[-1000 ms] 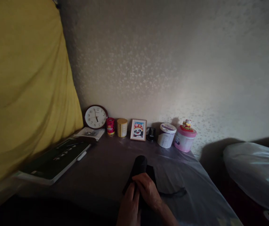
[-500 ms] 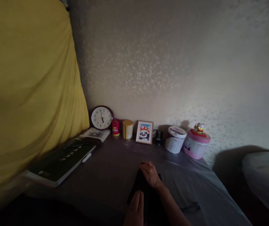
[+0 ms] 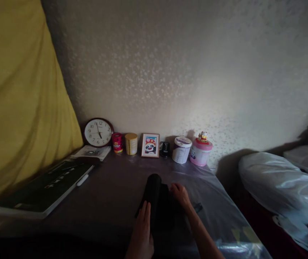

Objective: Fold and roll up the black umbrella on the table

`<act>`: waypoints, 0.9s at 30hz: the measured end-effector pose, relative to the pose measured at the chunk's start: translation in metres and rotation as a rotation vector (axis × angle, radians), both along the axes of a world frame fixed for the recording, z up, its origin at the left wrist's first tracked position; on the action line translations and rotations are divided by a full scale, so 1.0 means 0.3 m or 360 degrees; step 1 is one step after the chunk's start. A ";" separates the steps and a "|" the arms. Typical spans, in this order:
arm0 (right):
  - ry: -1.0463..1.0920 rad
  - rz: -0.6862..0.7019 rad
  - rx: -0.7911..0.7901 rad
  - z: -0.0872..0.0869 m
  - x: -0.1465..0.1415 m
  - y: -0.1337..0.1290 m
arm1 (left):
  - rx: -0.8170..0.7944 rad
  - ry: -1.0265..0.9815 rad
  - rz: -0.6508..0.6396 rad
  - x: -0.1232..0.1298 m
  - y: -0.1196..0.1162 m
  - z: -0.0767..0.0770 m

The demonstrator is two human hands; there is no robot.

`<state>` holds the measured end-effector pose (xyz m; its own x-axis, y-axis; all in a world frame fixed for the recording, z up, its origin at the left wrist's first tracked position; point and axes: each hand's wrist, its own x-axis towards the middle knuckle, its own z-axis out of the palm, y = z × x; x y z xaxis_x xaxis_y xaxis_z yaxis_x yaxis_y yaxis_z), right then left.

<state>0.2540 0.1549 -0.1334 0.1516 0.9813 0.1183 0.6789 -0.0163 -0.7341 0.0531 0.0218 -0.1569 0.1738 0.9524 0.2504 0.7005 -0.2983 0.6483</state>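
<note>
A black cloth [image 3: 154, 190] lies on the table in front of me, its left part folded over into a thick rounded roll. Along the near left side of that roll, my left hand [image 3: 142, 225] rests with its fingers stretched out flat. At the right edge of the cloth, my right hand [image 3: 180, 194] has its fingers curled closed, seemingly pinching the edge. The dark fabric makes its lower folds hard to make out. Just right of my right wrist is a small dark object [image 3: 197, 207], its kind unclear.
Along the wall stand a clock [image 3: 99, 132], a red can [image 3: 117, 143], a yellow-lidded can [image 3: 131, 144], a panda picture frame [image 3: 150, 145], a white tub [image 3: 182, 150] and a pink tub [image 3: 201, 153]. A green book [image 3: 43, 187] lies left; plastic bags [image 3: 272, 180] sit right.
The view has shifted right. My right hand has moved from atop the black cloth to its right edge, and the rounded roll now shows on the left.
</note>
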 end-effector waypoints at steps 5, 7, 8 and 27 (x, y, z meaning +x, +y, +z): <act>0.0279 0.0068 -0.0242 0.007 -0.016 -0.094 | -0.0065 -0.0139 0.0024 -0.003 0.010 0.012; 0.0301 0.0109 -0.0245 0.020 -0.037 -0.121 | -0.0073 -0.0179 0.0000 -0.011 0.012 0.014; 0.0284 0.0137 -0.0226 0.027 -0.047 -0.132 | -0.0071 -0.0204 -0.0017 -0.015 0.012 0.014; 0.0098 0.0114 -0.0028 0.107 -0.215 -0.145 | -0.0136 -0.0479 -0.0015 -0.046 0.018 0.011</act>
